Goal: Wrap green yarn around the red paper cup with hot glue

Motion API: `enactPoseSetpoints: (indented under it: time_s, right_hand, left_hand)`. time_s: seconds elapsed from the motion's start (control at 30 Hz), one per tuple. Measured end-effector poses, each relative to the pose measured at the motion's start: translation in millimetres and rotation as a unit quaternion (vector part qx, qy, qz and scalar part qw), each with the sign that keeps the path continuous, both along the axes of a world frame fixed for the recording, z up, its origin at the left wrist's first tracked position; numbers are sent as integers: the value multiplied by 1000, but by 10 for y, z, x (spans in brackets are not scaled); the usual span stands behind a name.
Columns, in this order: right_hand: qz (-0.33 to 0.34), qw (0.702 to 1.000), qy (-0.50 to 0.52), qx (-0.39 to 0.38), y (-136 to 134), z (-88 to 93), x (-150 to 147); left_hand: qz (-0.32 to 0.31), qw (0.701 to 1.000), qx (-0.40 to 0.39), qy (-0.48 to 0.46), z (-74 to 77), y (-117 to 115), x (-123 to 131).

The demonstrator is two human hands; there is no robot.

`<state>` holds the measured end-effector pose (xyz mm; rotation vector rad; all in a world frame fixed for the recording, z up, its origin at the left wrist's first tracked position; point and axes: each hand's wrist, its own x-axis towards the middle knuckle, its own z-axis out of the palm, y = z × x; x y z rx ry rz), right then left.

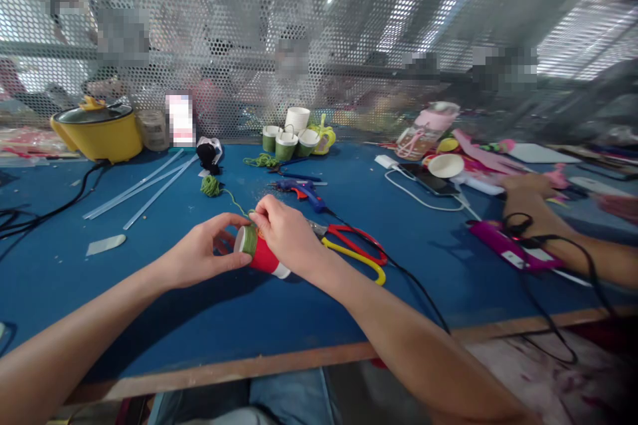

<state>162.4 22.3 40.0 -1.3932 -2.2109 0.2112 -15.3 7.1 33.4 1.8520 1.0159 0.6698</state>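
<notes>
Where the blue table (209, 328) is near, the left hand (199, 251) holds the red cup (265, 255) tipped over, and the right hand (289, 232) pinches green yarn (250, 239) from the ball (211, 187), far and left. Yarn rings the cup's left end; the red part has none yet.

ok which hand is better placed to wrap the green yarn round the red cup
Probably the right hand: its fingers appear to pinch the yarn beside the cup, while the left hand steadies it.
</notes>
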Motion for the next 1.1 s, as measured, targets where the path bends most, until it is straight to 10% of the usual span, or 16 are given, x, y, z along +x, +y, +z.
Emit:
enactPoseSetpoints:
  time_s: [1.1]
  right_hand:
    - [26, 999, 46, -3, -33, -20, -47]
  left_hand:
    - [14, 999, -18, -47, -48, -40, 85]
